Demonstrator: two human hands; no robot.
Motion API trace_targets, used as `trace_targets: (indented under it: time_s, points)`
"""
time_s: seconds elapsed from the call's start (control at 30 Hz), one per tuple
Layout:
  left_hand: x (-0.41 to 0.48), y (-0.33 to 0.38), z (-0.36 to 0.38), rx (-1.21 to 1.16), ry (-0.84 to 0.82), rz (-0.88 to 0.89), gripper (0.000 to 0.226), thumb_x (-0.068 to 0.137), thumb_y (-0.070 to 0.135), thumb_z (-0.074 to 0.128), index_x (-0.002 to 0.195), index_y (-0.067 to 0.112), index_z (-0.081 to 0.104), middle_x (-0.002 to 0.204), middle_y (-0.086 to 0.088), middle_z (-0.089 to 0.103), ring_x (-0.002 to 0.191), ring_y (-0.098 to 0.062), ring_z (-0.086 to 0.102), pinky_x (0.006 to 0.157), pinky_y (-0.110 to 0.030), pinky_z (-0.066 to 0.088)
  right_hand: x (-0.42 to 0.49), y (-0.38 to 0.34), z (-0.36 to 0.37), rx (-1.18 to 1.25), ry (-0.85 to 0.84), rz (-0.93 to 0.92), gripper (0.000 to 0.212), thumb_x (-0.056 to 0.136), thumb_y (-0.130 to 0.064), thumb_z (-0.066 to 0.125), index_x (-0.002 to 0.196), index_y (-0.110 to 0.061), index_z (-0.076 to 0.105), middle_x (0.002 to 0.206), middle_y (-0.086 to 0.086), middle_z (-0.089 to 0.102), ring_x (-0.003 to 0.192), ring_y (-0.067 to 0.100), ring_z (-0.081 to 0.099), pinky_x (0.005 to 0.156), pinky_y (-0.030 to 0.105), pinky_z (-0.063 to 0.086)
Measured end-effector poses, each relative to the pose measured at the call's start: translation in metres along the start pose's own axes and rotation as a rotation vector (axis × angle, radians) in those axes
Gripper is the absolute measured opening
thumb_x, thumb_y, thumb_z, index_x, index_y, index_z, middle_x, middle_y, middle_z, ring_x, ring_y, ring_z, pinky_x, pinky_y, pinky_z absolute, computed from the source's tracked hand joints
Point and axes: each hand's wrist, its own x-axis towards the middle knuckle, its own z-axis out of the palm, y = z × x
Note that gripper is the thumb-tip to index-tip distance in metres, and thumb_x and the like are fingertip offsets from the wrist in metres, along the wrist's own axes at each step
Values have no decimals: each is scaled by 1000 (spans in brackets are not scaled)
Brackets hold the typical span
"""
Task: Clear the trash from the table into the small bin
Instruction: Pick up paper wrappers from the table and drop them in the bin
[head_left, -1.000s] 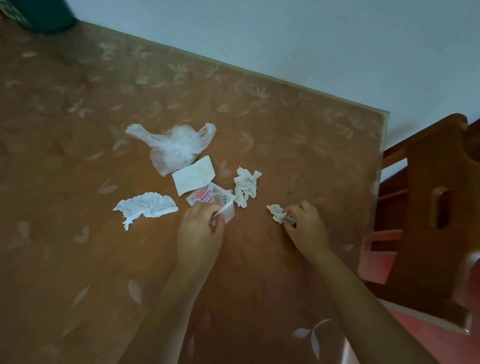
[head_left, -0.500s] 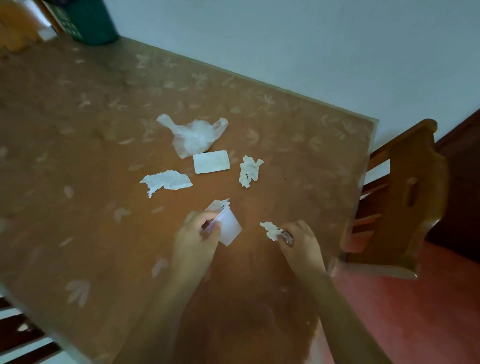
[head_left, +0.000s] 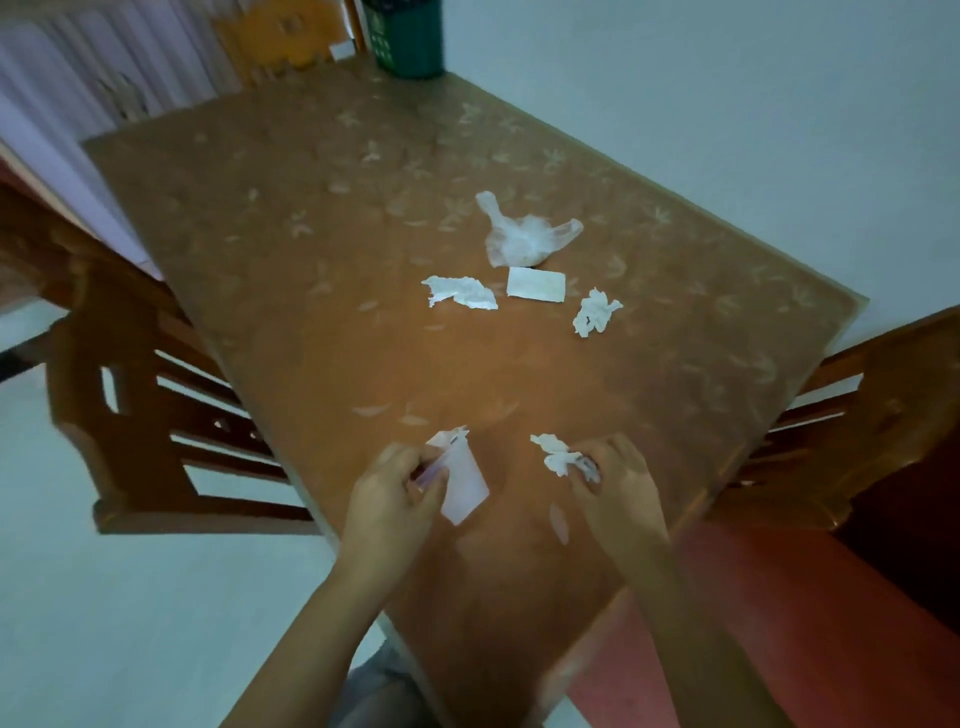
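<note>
My left hand (head_left: 397, 491) grips a small plastic wrapper (head_left: 463, 483) above the near part of the brown table (head_left: 311, 322). My right hand (head_left: 615, 486) pinches a crumpled white tissue (head_left: 557, 453). Farther out on the table lie a clear plastic bag (head_left: 524, 236), a flat white paper card (head_left: 535, 284), a torn white paper (head_left: 460, 292) and another crumpled tissue (head_left: 596, 312). A dark green bin (head_left: 408, 39) stands at the table's far corner by the wall.
Wooden chairs stand at the left side (head_left: 150, 405), the right side (head_left: 852, 415) and the far end (head_left: 283, 39) of the table. A pale wall runs along the table's far right edge. The floor is pale on the left and red on the right.
Both hands have drawn back toward the near edge with the wrapper and tissue, away from the other trash. The view has swung back and left, so the bin and left chair now show.
</note>
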Motion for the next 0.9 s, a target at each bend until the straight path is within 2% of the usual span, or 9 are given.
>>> trace_targets:
  time_s: [0.1,0.27,0.33,0.4,0.53,0.67,0.73,0.83,0.9]
  points:
    - [-21,-2,-14,1,34,-20,15,82,6,63,76,19,59,72,16,51,69,-15,49,59,-7,34,-14,-18,6,-21,-58,-44,13,75,-3,65,87,-7,62,88,10,57,79,26,54,64,29,37]
    - [-43,-13,-49,-22,83,35,7,82,3,62,86,8,65,80,4,55,71,-14,50,59,-9,34,-25,-61,12,-61,-49,-138,15,72,-1,69,86,-6,64,82,12,57,75,27,54,63,30,39]
    - [-53,-24,-70,-47,108,20,6,84,6,61,88,10,65,79,9,52,66,-10,50,57,-10,36,-30,-85,17,-67,-31,-181,15,73,-1,68,87,-5,64,82,12,57,75,26,53,62,27,38]
    - [-66,-38,-96,-65,138,2,6,84,8,61,88,12,64,78,14,52,67,-6,51,57,-5,36,-38,-114,26,-64,-36,-217,13,76,-4,66,89,-7,64,85,10,56,78,23,52,60,22,34]
    - [-98,-78,-159,-142,177,-2,9,83,6,62,85,13,66,83,4,62,80,-3,51,61,-4,34,-63,-176,63,-64,-51,-272,10,78,-5,64,88,-5,64,83,14,57,79,28,52,62,23,30]
    - [-132,-129,-229,-186,233,-2,13,81,5,62,83,18,65,82,5,63,78,-7,53,61,-4,37,-99,-239,108,1,-92,-276,10,78,-7,63,88,-8,63,85,7,54,79,24,52,57,24,32]
    - [-145,-158,-260,-215,283,-42,15,80,4,62,82,19,65,82,7,63,75,-8,54,58,-7,38,-109,-269,128,5,-79,-316,13,77,-5,65,90,-7,63,87,10,56,79,25,53,60,23,35]
    - [-161,-203,-299,-237,364,-128,17,80,3,62,80,20,66,79,11,62,73,-2,53,57,-9,36,-113,-315,153,-18,-57,-381,16,76,-4,67,91,-5,63,90,15,59,81,26,55,64,24,37]
    - [-170,-228,-319,-248,416,-186,23,81,4,62,77,27,63,77,11,62,72,0,53,57,-8,36,-114,-346,172,10,-81,-434,15,75,-2,66,89,-6,63,88,14,59,79,23,53,66,22,34]
